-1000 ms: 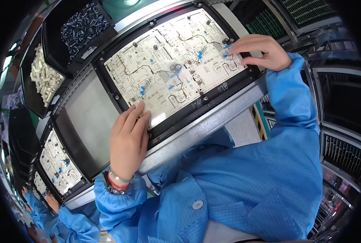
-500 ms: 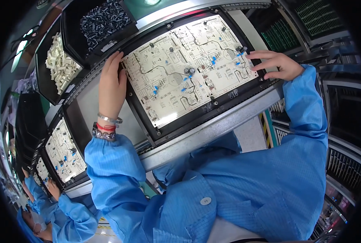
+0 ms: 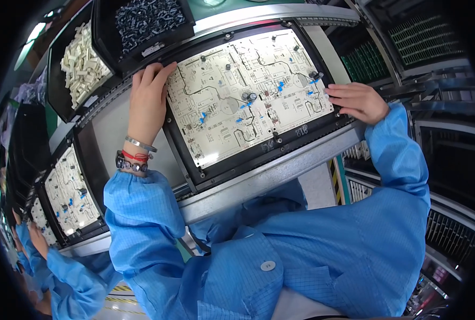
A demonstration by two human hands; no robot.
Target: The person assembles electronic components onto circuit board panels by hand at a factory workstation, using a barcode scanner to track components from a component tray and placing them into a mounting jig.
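With the near board as the clock's centre, at the far left, toward 8 o'clock, a co-worker's hand [image 3: 37,234] shows beside one small, partly hidden board [image 3: 42,218]; just right of it lies one larger pale board [image 3: 75,194] in a dark surround, also at 8 o'clock; two black bins stand above, one with cream connectors [image 3: 83,66] between 9 and 10 o'clock, the other, further right, with small dark parts [image 3: 149,24] at 10 o'clock.

The person's left hand [image 3: 148,98] is at 9 o'clock, with three bands on its wrist: one silver, one red, one dark; its fingers are bent and slightly parted over the frame's upper-left corner, tips at the board's edge; whether they grip it, I cannot tell.

In the middle, one pale circuit board [image 3: 259,106] lies in one black frame [image 3: 182,146]; it bears two grey discs, several blue parts and, near its centre, a pair of round capacitors [image 3: 248,97]; one metal rail [image 3: 280,161] runs below, at 6 o'clock.

The right hand [image 3: 359,102] is at 3 o'clock, fingers extended and loosely spread, tips at the board's right edge, gripping nothing visible; beyond it, toward 2 o'clock, stand two racks of green boards [image 3: 363,60].
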